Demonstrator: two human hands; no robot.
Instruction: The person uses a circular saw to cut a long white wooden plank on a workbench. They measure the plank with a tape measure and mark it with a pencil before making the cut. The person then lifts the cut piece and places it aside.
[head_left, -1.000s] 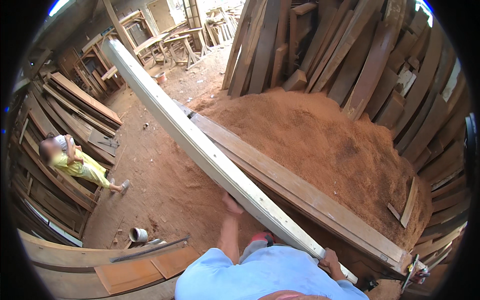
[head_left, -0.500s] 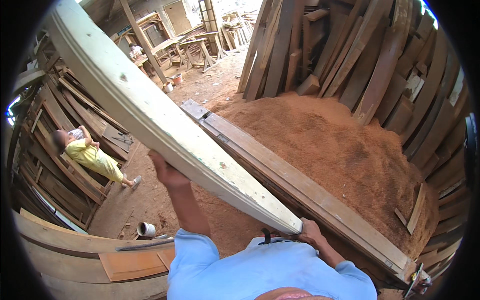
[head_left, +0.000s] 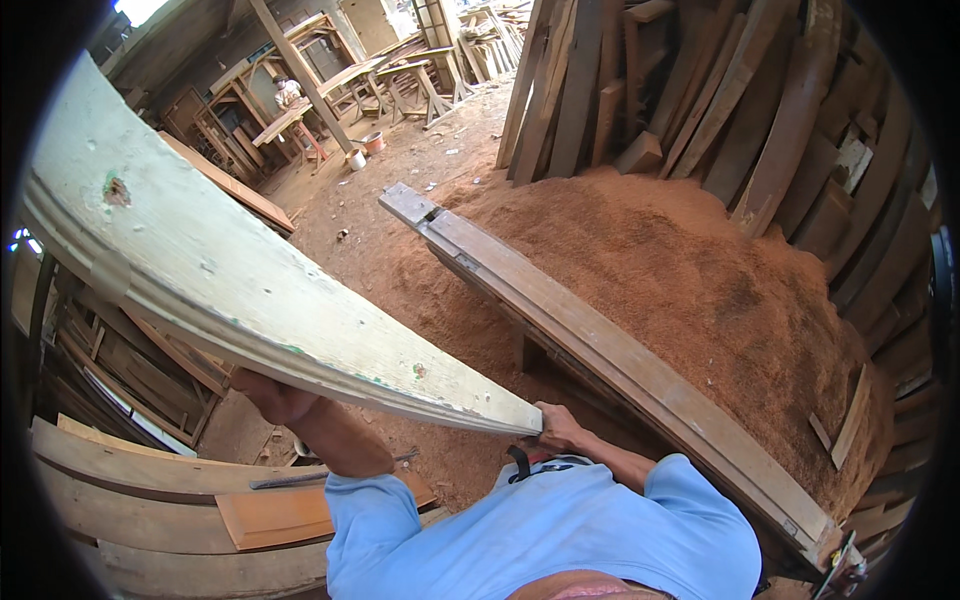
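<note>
A long white-painted wooden plank (head_left: 270,270) with a moulded edge stretches from the upper left down to my chest. Chipped spots on its face show green and brown. My left hand (head_left: 275,398) holds the moulded lower edge from beneath, its fingers mostly hidden behind the wood. At the near end, my right hand (head_left: 560,428) is wrapped round the plank's narrow tip. Just right of that hand runs a long brown wooden bench (head_left: 610,370), apart from the plank.
Beyond the bench lies a heap of sawdust (head_left: 660,270), with stacked boards (head_left: 800,130) leaning behind it. More boards (head_left: 150,480) lie low at left, an orange-brown panel (head_left: 280,518) on them. Far back, a person (head_left: 288,92) is beside worktables. Two buckets (head_left: 356,159) stand on the floor.
The plank has swung left, away from the bench, and both hands have moved left with it. The person in yellow at left is no longer visible.
</note>
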